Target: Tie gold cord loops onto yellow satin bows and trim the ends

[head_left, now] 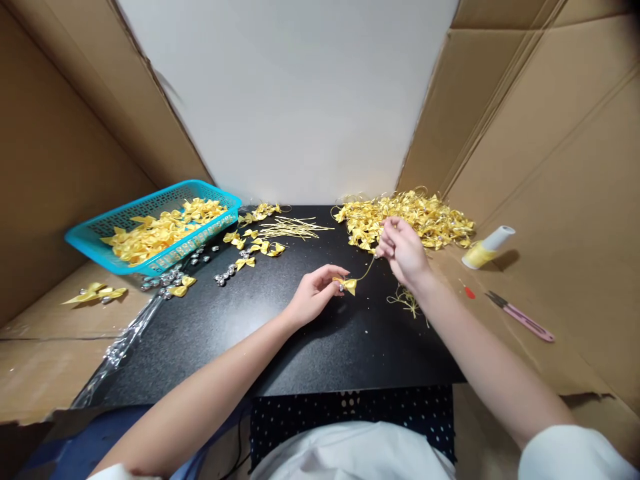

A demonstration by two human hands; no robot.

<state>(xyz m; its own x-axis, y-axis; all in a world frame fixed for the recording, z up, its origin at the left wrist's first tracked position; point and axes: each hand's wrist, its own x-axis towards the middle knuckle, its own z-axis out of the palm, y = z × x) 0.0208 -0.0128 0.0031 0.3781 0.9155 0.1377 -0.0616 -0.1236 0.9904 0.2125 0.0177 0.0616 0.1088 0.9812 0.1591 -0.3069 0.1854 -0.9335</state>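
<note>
Black tabletop (pixel 210 353) extends from near edge to your hands. Your left hand (pixel 316 293) pinches the yellow bow (pixel 351 286) over mid-table; your right hand (pixel 403 250) clamps its cord (pixel 369 269) between the fingers. Beyond, the basket (pixel 95 252) straddles the left edge; the bow pile (pixel 410 213) bounds the right rear.
</note>
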